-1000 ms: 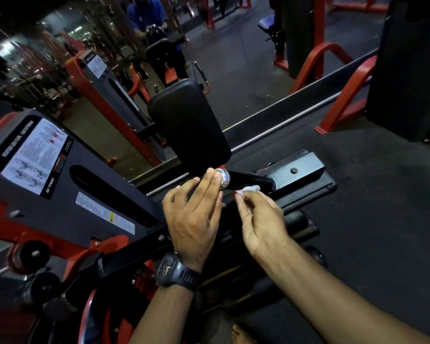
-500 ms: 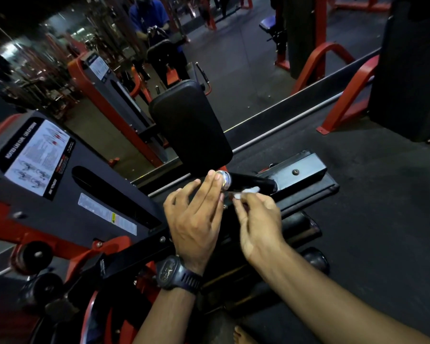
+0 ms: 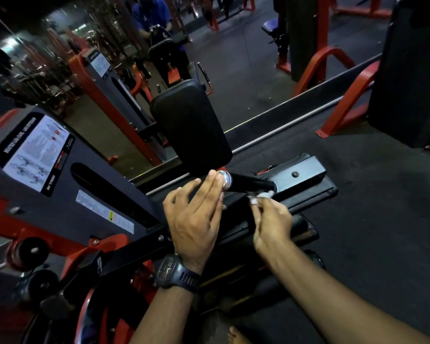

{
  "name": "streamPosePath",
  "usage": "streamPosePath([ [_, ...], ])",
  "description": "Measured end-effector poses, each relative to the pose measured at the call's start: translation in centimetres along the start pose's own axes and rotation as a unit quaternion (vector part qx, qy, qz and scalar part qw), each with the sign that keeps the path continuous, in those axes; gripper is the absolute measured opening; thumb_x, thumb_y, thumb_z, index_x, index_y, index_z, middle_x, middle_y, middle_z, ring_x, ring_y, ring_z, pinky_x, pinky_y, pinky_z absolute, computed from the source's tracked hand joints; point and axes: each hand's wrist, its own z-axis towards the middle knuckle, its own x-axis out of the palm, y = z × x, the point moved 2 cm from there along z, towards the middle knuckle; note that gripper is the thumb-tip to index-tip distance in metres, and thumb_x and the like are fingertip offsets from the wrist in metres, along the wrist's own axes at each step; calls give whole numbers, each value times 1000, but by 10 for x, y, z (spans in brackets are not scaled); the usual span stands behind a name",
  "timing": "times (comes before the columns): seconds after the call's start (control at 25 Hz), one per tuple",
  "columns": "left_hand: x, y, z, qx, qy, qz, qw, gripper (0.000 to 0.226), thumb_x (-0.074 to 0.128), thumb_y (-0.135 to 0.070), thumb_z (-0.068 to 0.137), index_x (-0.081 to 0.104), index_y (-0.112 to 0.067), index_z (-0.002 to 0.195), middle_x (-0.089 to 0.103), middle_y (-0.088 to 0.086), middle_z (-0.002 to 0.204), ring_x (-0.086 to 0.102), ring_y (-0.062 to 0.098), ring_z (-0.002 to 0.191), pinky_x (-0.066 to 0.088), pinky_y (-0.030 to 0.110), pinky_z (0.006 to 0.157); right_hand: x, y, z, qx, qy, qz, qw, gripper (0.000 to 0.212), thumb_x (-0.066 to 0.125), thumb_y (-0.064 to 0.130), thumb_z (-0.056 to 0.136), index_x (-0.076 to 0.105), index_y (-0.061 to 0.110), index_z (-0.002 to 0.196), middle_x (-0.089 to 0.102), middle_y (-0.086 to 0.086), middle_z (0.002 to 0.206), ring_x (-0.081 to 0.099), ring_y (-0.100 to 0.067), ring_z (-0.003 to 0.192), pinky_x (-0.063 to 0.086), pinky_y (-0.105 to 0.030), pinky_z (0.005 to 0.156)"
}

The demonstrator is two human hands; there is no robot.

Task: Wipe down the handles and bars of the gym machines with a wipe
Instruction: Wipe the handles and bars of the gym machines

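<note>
A black handle (image 3: 252, 184) with a chrome end cap (image 3: 226, 180) sticks out sideways from a black bracket (image 3: 299, 173) on a leg machine. My left hand (image 3: 194, 219), a dark watch on its wrist, has straight fingers whose tips touch the chrome cap. My right hand (image 3: 273, 223) pinches a small white wipe (image 3: 263, 195) in its fingertips, right under the handle near the bracket end.
A black back pad (image 3: 191, 127) stands just behind the handle. The machine's grey shroud with an instruction label (image 3: 37, 152) is at the left, red frame parts (image 3: 85, 247) below it. A mirror (image 3: 233, 58) ahead reflects a person in blue. Dark rubber floor (image 3: 370, 219) lies to the right.
My right hand has slid the wipe along the underside of the handle to the right, toward the bracket. My left hand stays with its fingertips at the chrome cap.
</note>
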Motion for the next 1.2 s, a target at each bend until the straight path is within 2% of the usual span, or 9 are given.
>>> streamPosePath([
  [0.16, 2, 1, -1, -6, 0, 5, 1000, 30, 53, -26, 100, 64, -20, 127, 61, -8, 133, 59, 18, 108, 41, 41, 92, 1, 4, 5, 9, -16, 14, 1000, 22, 51, -13, 87, 53, 3, 73, 57, -4, 59, 59, -11, 63, 56, -16, 63],
  [0.28, 2, 0, -1, 0, -7, 5, 1000, 29, 58, -25, 98, 67, -18, 124, 63, -7, 130, 62, 20, 106, 43, 43, 89, 20, 1, -38, -11, 100, -47, 994, 19, 55, -12, 86, 53, 4, 74, 59, -5, 62, 60, -10, 60, 54, -19, 64],
  [0.4, 0, 0, 0, 4, -3, 2, 1000, 29, 58, -26, 97, 67, -19, 124, 63, -8, 130, 61, 20, 107, 43, 43, 89, 20, 20, -54, -130, 197, -183, 954, 11, 63, -4, 85, 62, 6, 81, 65, -3, 73, 60, -9, 69, 51, -22, 65],
  [0.56, -1, -2, 1, -22, 7, -4, 1000, 31, 56, -27, 98, 66, -21, 126, 61, -10, 132, 58, 18, 110, 41, 43, 93, 33, 61, -30, -349, 228, -369, 831, 21, 65, 9, 88, 72, 28, 95, 65, 10, 99, 65, -5, 89, 50, -20, 77],
  [0.64, -2, -4, 1, -21, -2, -9, 1000, 29, 58, -26, 97, 68, -21, 123, 63, -10, 129, 58, 18, 109, 42, 44, 92, 49, 65, -27, -381, 332, -410, 759, 22, 65, 9, 89, 72, 25, 103, 68, 9, 105, 65, -4, 95, 49, -20, 84],
  [0.72, -2, -4, 2, -16, -7, -11, 1000, 27, 60, -25, 96, 70, -20, 120, 65, -9, 125, 59, 18, 108, 44, 45, 89, 58, 62, -21, -411, 420, -474, 655, 25, 64, 7, 89, 72, 19, 110, 71, 8, 107, 65, -2, 99, 49, -19, 88],
  [0.84, -1, -4, 3, -21, -6, -5, 1000, 30, 58, -25, 95, 67, -21, 124, 63, -10, 129, 59, 18, 108, 43, 44, 91, 57, 70, 11, -417, 397, -605, 550, 37, 59, -2, 82, 72, 21, 108, 72, 6, 104, 67, -11, 101, 52, -31, 89],
  [1.0, 2, -4, 1, -23, -20, -5, 1000, 29, 60, -25, 95, 69, -20, 122, 62, -11, 130, 61, 18, 105, 43, 43, 90, 50, 73, 14, -421, 427, -580, 552, 54, 53, -15, 72, 73, 21, 107, 69, 12, 96, 65, -5, 95, 52, -24, 87],
  [1.2, 2, -5, 0, -18, -26, -1, 999, 28, 56, -27, 98, 69, -20, 121, 62, -11, 129, 61, 17, 104, 43, 42, 89, 49, 75, 17, -367, 410, -591, 590, 37, 54, 8, 74, 73, 27, 99, 70, 15, 99, 65, -3, 97, 53, -33, 90],
])
